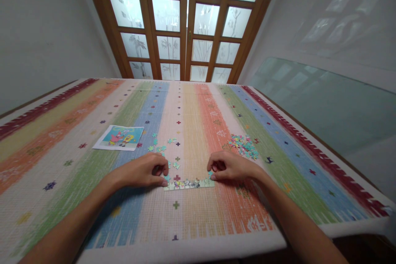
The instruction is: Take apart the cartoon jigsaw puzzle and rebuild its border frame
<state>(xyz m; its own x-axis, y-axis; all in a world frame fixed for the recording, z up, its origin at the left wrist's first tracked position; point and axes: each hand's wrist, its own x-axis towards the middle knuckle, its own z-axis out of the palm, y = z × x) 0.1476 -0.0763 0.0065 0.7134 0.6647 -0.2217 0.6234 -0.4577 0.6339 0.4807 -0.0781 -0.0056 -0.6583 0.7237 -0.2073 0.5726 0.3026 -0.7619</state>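
A joined strip of jigsaw puzzle (189, 185) lies flat on the tablecloth in front of me, its straight edge toward me. My left hand (148, 170) pinches a light blue puzzle piece (167, 178) at the strip's left end. At the right end, my right hand (227, 166) has thumb and finger closed on another light blue puzzle piece (210, 174). Whether either piece is locked into the strip cannot be made out. Several loose pieces (161, 148) lie scattered just beyond my left hand.
A pile of mixed puzzle pieces (244, 146) sits beyond my right hand. To the left lies a printed cartoon picture (120, 137). The striped tablecloth (198, 218) covers a wide table, with wooden glass doors (185, 37) behind and a glass panel (328, 103) at right.
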